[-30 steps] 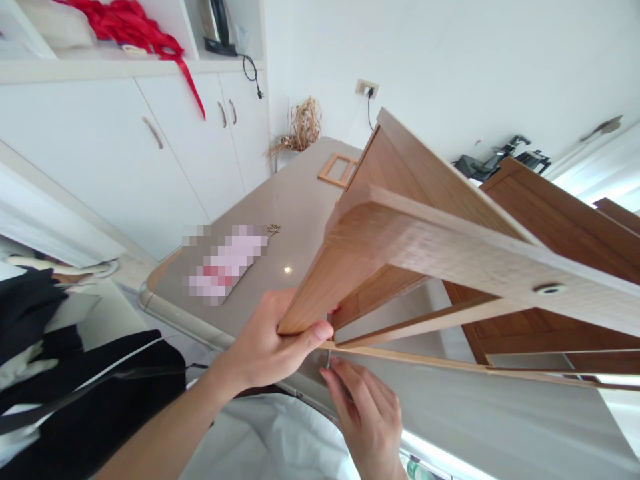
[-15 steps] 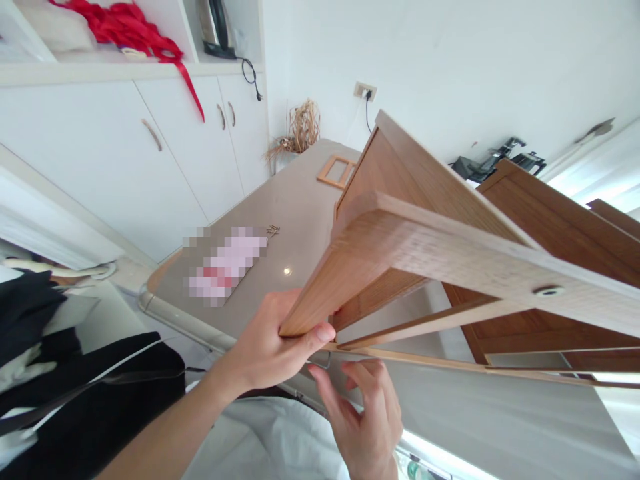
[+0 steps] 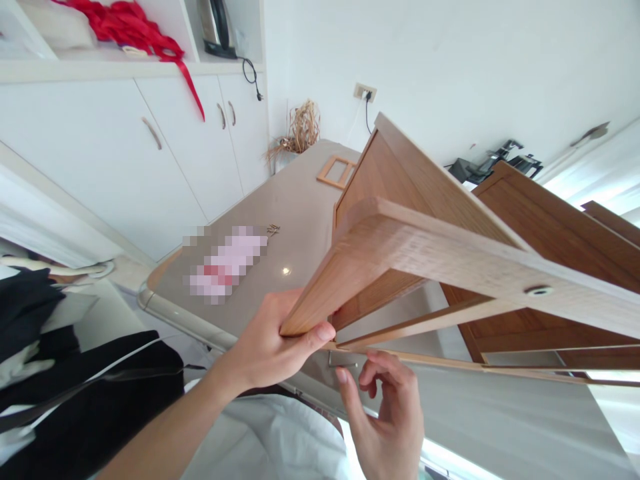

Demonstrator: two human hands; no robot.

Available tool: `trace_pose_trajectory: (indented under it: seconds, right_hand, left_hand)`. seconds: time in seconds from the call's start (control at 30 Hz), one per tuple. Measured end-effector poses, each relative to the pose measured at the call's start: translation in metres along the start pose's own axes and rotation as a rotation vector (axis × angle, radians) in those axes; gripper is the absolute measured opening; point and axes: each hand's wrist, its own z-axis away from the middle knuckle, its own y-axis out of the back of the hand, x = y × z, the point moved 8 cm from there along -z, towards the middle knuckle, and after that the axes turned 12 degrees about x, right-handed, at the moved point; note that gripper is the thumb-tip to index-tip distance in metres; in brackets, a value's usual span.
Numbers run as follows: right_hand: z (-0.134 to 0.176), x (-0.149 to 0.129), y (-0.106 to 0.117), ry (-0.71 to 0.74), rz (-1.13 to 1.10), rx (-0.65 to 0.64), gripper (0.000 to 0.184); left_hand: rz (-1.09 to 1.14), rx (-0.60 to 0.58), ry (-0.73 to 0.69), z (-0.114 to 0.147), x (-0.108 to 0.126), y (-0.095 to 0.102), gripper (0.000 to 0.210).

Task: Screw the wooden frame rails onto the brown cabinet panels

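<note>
My left hand [image 3: 270,347] is closed around the lower end of a wooden furniture leg [image 3: 345,280], thumb on the near side. The leg belongs to a partly joined wooden frame standing on its side, with a long pale rail [image 3: 475,260] running off to the right. At the lower edge of the frame, just right of my left thumb, a thin metal hex key [image 3: 344,364] sticks out, its long arm pointing right. Close to that arm is my right hand [image 3: 385,407], its thumb and forefinger apart and the other fingers curled. Where the key's tip seats is hidden.
The grey tabletop [image 3: 300,220] carries a blurred pink packet [image 3: 227,263], several small screws [image 3: 273,229] and a small wooden frame [image 3: 335,171]. Brown wooden panels [image 3: 530,220] rise at right. White cabinets [image 3: 175,147] stand at left, dried plants [image 3: 303,127] behind the table.
My right hand has moved right and its fingers have spread. The hex key's long arm has swung round to point right. My left hand keeps its hold on the leg.
</note>
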Motion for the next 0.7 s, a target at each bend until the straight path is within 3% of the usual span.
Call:
trace_pose_trajectory:
  seconds: [0.2, 0.33, 0.7]
  right_hand:
    - [-0.006, 0.011, 0.014, 0.006, 0.099, -0.047, 0.040]
    - [-0.011, 0.010, 0.018, 0.117, 0.220, -0.086, 0.047]
    - [-0.002, 0.003, 0.007, 0.280, 0.389, -0.056, 0.047]
  left_hand:
    - [-0.006, 0.002, 0.024, -0.001, -0.004, 0.000, 0.040]
    - [0.006, 0.012, 0.011, -0.002, -0.002, 0.000, 0.040]
    - [-0.015, 0.041, 0.016, -0.002, -0.007, 0.001, 0.061]
